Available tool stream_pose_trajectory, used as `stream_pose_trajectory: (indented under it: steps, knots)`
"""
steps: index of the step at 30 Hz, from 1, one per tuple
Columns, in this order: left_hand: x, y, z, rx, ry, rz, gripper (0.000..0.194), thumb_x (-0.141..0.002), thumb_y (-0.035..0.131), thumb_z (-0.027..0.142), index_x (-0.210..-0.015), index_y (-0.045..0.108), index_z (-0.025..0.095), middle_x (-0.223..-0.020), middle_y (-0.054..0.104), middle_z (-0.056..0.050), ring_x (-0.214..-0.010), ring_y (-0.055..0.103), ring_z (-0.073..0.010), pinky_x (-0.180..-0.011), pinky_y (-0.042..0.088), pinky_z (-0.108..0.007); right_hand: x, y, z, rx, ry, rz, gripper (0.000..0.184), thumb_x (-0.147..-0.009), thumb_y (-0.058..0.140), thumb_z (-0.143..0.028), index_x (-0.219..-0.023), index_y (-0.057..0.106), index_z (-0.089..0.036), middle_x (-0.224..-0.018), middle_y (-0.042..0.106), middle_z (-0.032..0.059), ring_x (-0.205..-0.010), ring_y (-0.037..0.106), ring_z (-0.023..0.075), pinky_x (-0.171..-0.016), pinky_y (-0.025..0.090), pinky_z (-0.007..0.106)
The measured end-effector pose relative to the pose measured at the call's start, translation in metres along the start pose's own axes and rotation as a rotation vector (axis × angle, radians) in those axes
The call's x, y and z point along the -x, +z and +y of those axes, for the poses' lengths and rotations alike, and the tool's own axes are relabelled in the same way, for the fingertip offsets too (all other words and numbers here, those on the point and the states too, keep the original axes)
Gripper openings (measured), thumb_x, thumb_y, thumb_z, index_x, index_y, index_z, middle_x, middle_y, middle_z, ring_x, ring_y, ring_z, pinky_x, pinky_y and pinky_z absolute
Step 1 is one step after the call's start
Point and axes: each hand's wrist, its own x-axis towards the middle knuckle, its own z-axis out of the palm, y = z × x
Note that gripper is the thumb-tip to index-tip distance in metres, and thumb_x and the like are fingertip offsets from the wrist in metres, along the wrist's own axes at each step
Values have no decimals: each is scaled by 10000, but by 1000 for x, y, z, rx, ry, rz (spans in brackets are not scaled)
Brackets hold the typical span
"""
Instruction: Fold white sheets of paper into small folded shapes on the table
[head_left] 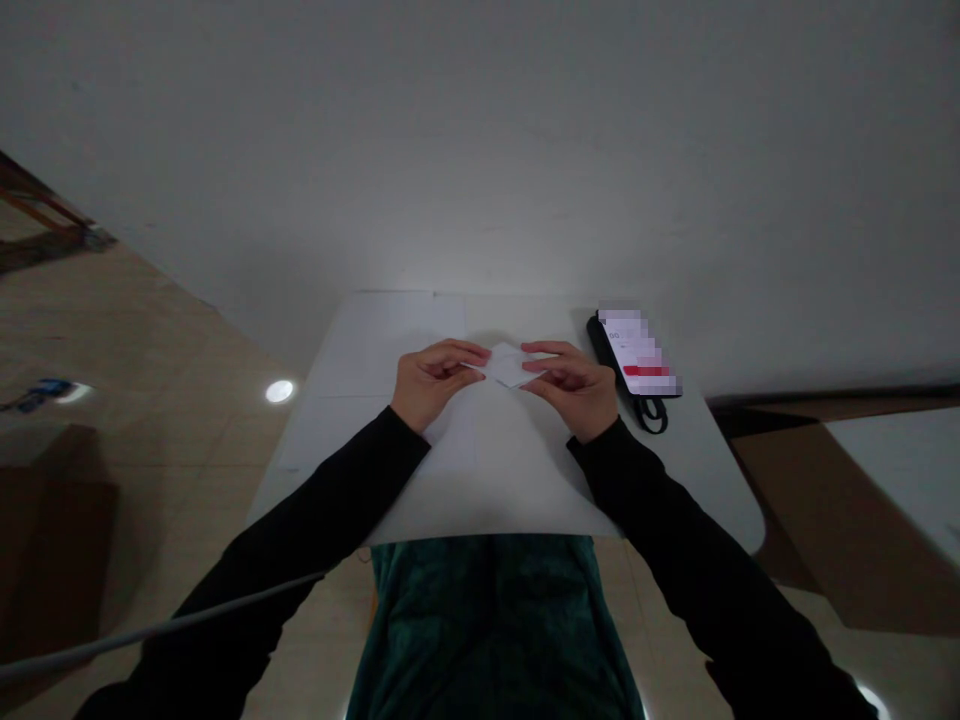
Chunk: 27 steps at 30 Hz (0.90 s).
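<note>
Since it's pinched from both sides, the folded white paper (510,367) sits roughly mid-table

Nearest the cam, a grey cable (165,627) runs across the L sleeve (300,520); no idea what it feeds. Then green plush fabric (487,630) over the lap, right up by the near edge of the white table (495,505), prob so the arms reach w/o much leaning.

Now the hands. L hand (429,385) has a narrow pinch on the paper's left side, thumb low, fingers on top. R hand (574,385) pretty much mirrors that on the right side. Paper's roughly diamond-shaped btwn them, w/ the middle uncovered, prob b/c side grips steady it and leave the folds visible. Can't tell if it's touching the tabletop or held just above, fwiw.

Left of the hands there's flat white paper (375,340) on the table, partly under the L forearm; edges are faint, so idk how many sheets. Past the R hand, a phone (637,355) lies screen up, off to the side, prob so it's easy to glance at w/o being in the way. Black strap (651,415) loops out below it. Behind everything, the table's far edge is up against a plain wall (480,150).
</note>
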Motion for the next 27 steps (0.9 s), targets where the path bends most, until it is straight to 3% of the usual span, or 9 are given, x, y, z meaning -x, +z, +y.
stream_pose_trajectory:
  steps: [2, 5, 10, 15, 27]
  knots:
    - [1, 0, 3, -75, 47, 30, 132, -694, 777, 288, -744, 722, 178, -930, 706, -77, -856, 661, -166, -769, 530, -306, 1, 0, -2, 50, -23, -3, 139, -686, 785, -288, -821, 750, -289, -1089, 680, 34, -883, 661, 189, -766, 582, 380]
    - [1, -1, 6, -181, 95, -24, 123, -754, 727, 305, -768, 716, 183, -949, 704, -80, -873, 655, -168, -774, 524, -303, 2, -1, -2, 91, -71, 5, 117, -705, 775, -278, -815, 757, -311, -1063, 688, 26, -889, 660, 201, -822, 569, 412]
    - [1, 0, 2, -119, -8, -20, 214, -692, 769, 337, -772, 699, 151, -1329, 554, -135, -891, 663, -182, -752, 545, -334, 4, 0, -3, 57, -65, 35, 149, -700, 779, -256, -825, 756, -332, -1211, 627, 8, -857, 673, 197, -855, 568, 442]
    - [1, 2, -5, 27, -219, 54, 306, -552, 843, 354, -682, 692, 122, -993, 720, -119, -843, 689, -210, -794, 555, -380, 5, 1, -1, 63, -21, 23, 143, -688, 789, -258, -815, 761, -318, -1131, 676, 21, -851, 680, 200, -832, 574, 435]
    - [2, 8, 5, -130, -285, 210, 282, -564, 832, 357, -675, 705, 131, -651, 709, -46, -572, 657, -141, -568, 541, -246, 2, 9, 1, -94, 180, 160, 142, -626, 812, -304, -692, 747, -197, -670, 721, 25, -595, 686, 166, -640, 622, 343]
